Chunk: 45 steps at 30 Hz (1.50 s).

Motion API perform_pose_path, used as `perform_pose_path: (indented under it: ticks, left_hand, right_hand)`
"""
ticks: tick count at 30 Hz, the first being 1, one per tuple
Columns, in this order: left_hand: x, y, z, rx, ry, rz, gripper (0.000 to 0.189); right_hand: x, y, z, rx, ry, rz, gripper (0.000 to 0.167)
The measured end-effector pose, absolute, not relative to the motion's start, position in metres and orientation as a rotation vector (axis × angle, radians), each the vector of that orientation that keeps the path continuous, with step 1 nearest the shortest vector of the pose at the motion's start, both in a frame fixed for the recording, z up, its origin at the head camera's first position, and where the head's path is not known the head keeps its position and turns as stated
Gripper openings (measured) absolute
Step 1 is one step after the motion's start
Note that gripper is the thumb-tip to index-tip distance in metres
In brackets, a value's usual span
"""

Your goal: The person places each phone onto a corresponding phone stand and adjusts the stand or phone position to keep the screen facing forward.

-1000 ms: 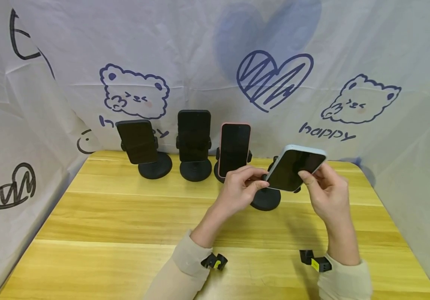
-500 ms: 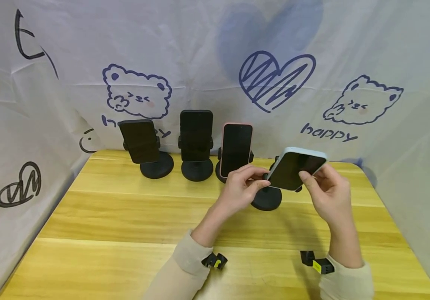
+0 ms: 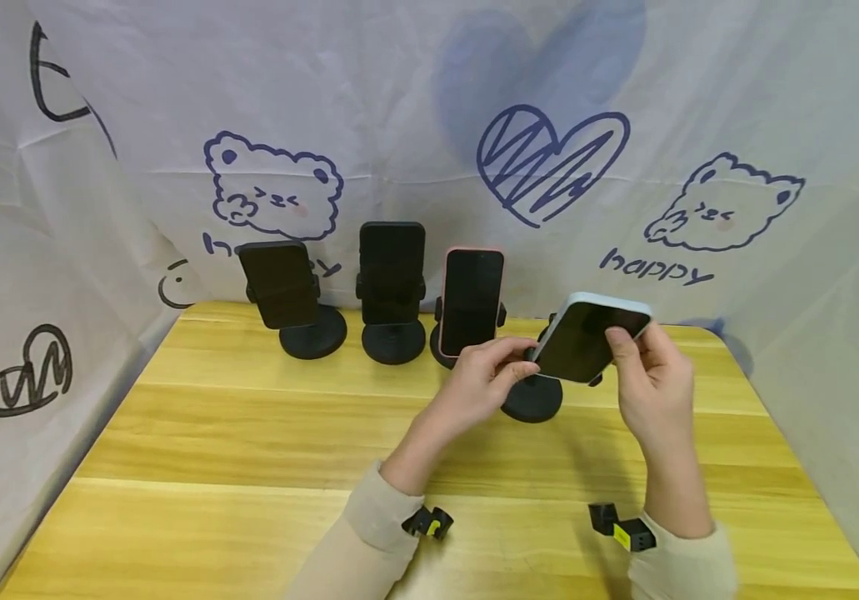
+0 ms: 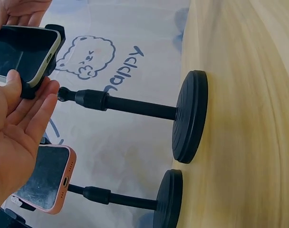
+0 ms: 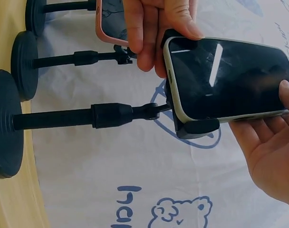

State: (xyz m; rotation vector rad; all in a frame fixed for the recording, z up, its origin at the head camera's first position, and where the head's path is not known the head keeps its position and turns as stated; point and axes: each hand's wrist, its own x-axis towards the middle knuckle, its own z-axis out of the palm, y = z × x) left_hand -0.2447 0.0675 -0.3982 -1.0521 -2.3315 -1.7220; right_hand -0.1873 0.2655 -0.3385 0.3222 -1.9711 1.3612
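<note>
A smartphone with a pale blue edge [image 3: 586,342] leans back in the clamp of a black phone stand [image 3: 531,402], screen up. My right hand [image 3: 657,392] holds the phone by its right side, thumb on the screen's edge and fingers behind. At the lower left corner my left hand [image 3: 485,379] pinches the clamp arm between thumb and fingers. In the left wrist view the clamp's two arms sit around the phone's lower end, above the stand's pole [image 4: 139,107]. The right wrist view shows the clamp arm [image 5: 197,127] against the phone's long edge.
Left of the hands, a pink-edged phone [image 3: 471,300], a black phone [image 3: 392,271] and a tilted dark phone [image 3: 279,283] stand on similar stands in a row. A white cloth with drawings [image 3: 414,100] hangs behind the wooden table [image 3: 264,450].
My right hand has shifted slightly left, its thumb moving higher and further over the screen. The left hand, the phone and the stand stay nearly where they were.
</note>
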Motion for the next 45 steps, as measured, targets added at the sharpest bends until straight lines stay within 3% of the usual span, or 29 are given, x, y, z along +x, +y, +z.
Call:
perform_pose_path:
  ticks: [17,36,45]
  left_hand:
    - [-0.239,0.073,-0.400,-0.948,-2.257,-1.741,0.024]
    - [-0.242,0.075,-0.403,-0.947,-2.209,-1.735,0.025]
    - [-0.243,0.074,-0.403,-0.977,-2.176,-1.686,0.027]
  right_hand:
    - [-0.193,0.262,-0.330,0.207,-2.015,1.406,0.016]
    - [-0.197,0.268,-0.343,0.317,-1.972,1.404,0.022]
    - [-0.197,0.270,-0.358,0.383,-2.037,1.166,0.018]
